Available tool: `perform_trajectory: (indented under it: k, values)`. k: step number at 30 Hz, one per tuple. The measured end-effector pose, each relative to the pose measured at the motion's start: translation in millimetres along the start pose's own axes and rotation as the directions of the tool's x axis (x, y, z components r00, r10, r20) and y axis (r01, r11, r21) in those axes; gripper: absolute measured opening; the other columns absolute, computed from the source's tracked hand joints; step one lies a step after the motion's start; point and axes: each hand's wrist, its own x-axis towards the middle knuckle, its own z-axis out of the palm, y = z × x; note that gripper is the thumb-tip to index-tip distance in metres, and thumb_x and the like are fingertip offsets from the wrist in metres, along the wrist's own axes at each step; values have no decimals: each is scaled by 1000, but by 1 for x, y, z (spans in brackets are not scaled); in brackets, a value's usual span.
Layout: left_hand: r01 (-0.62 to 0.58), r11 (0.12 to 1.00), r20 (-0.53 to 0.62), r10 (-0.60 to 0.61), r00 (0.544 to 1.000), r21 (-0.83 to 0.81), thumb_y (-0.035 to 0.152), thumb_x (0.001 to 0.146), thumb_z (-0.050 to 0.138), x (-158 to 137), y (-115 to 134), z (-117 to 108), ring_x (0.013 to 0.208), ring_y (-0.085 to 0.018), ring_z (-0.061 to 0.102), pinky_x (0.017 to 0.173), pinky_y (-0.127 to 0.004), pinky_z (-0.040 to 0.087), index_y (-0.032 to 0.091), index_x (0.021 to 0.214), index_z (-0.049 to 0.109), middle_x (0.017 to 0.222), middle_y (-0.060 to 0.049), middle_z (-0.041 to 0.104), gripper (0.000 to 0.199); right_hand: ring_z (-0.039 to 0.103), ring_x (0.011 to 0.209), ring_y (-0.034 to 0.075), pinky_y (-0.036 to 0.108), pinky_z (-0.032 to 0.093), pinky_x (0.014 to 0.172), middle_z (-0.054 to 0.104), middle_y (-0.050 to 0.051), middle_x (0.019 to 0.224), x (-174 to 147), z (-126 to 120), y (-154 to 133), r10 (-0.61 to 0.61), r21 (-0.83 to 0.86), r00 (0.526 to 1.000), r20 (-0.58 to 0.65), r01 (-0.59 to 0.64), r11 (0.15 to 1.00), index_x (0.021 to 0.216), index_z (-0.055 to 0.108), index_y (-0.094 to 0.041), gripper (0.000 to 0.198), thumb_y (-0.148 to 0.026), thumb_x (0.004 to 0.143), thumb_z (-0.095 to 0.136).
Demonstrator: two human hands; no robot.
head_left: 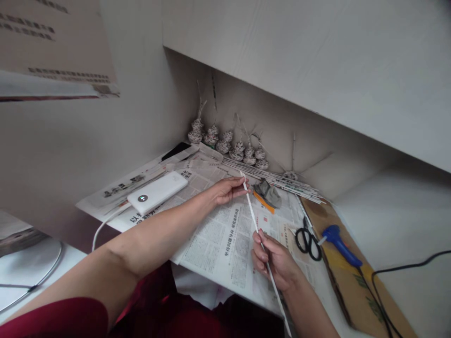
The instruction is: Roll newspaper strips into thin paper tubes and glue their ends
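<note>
A slanting white panel overhangs a newspaper-covered desk set in a corner between pale walls. At the back stands a row of gourd-shaped coiled pieces, thin ends poking up from their tops, with a bundle of thin paper rods lying in front. A white power bank with a white cable lies to the left, beyond the left forearm. A crumpled grey item and an orange strip sit close to the right of the left fingertips. Black-handled scissors lie farther right, and a blue glue gun rests on a cardboard piece beside them.

The thin white stick is held between both hands, over the newspaper near the middle of the desk. The left hand has its fingers narrowed on the far end, whose tip projects slightly past them. The right hand curls its fingers around a lower stretch, thumb on top. The stick's long axis runs diagonally, far end away and slightly left, near end trailing down and right beyond the right hand, past the desk's front edge.
</note>
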Motion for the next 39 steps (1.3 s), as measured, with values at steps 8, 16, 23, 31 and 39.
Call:
perform_trajectory:
  k: [8,16,23,31,39]
  values:
    - [67,998,-43,-68,997,-4,8,85,45,-5,5,6,72,-18,68,66,-24,57,3,84,64,74,-13,67,19,40,37,8,19,23,34,37,-8,46,0,2,2,-21,-46,1000,-19,20,999,76,45,-21,31,-50,85,50]
    - [73,997,-99,-71,993,26,9,81,53,-2,4,5,68,-19,68,61,-23,57,5,79,64,69,-11,67,12,42,36,9,19,24,34,38,-7,45,-2,7,2,-43,-107,998,-41,38,993,76,45,-20,32,-51,85,48]
    - [47,998,-95,-42,995,48,7,80,56,-1,1,1,66,-18,68,61,-24,58,6,80,64,71,-10,67,7,42,35,9,19,24,33,38,-8,43,-3,5,-1,0,-90,1000,-14,-1,996,73,43,-21,35,-54,82,51]
    - [44,996,-89,-37,995,80,5,78,59,0,-1,0,66,-19,69,59,-23,57,6,83,64,71,-9,66,8,54,45,15,23,37,41,52,-2,50,-5,3,3,-122,-450,986,-115,58,891,78,51,-19,41,-59,83,44]
    - [83,987,-113,-67,991,136,8,74,64,3,-4,-3,64,-19,69,56,-23,57,9,79,63,69,-6,65,5,59,69,23,34,42,65,66,10,78,-47,-96,-49,-806,-935,549,-221,-353,16,90,62,-19,32,-45,84,45]
